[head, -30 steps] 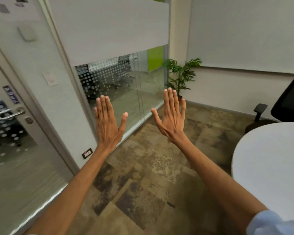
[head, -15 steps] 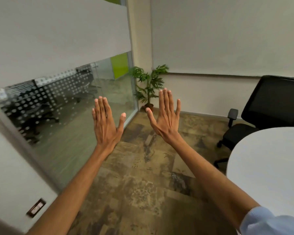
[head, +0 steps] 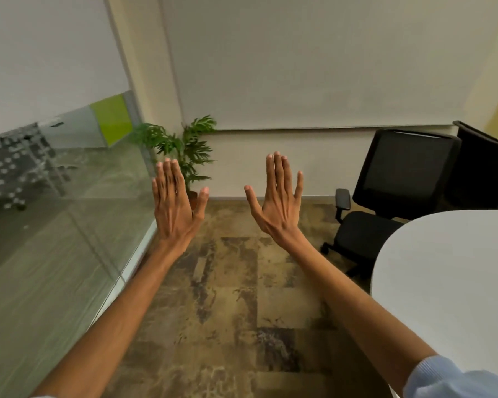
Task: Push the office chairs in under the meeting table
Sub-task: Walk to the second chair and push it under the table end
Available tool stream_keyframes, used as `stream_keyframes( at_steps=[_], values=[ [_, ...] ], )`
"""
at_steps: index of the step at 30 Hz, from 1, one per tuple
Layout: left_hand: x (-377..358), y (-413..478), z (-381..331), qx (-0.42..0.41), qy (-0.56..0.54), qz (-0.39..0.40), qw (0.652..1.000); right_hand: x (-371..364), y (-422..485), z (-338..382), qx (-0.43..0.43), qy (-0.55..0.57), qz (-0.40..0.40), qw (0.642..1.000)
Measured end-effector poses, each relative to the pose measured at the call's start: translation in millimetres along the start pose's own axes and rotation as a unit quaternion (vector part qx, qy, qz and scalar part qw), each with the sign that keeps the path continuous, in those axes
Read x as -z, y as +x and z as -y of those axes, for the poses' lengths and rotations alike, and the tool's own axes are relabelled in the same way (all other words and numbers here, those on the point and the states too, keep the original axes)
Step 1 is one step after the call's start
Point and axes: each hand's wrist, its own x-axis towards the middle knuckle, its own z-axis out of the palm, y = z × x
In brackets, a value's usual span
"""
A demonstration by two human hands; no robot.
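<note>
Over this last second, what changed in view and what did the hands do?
The head turned right: the door left the view, and two office chairs and more of the meeting table came in. Nothing was grasped. The left hand and right hand stayed raised, open and empty.

black chairs (head: 397, 179), white table (head: 443, 282)

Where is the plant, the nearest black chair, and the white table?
potted plant (head: 184, 147), head view, on its green leaves.
nearer office chair (head: 403, 170), head view, middle of its mesh backrest.
meeting table (head: 449, 277), head view, bare white top near the rounded edge.
</note>
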Motion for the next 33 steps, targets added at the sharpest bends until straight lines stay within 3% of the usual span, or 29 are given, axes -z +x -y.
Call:
stream_keyframes(
  at_steps=[5,20,33],
  values=[
    [-82,102,9,-0.078,-0.031,0.029,0.996,-67,75,-32,-0.055,-0.045,-0.021,0.997],
    [-319,286,-11,-0.171,-0.120,0.115,0.971,-214,224,-174,-0.162,-0.148,-0.027,0.975],
    [-552,489,-115,-0.254,-0.192,0.116,0.941,-315,393,-361,-0.235,-0.198,-0.040,0.951]
  ],
)
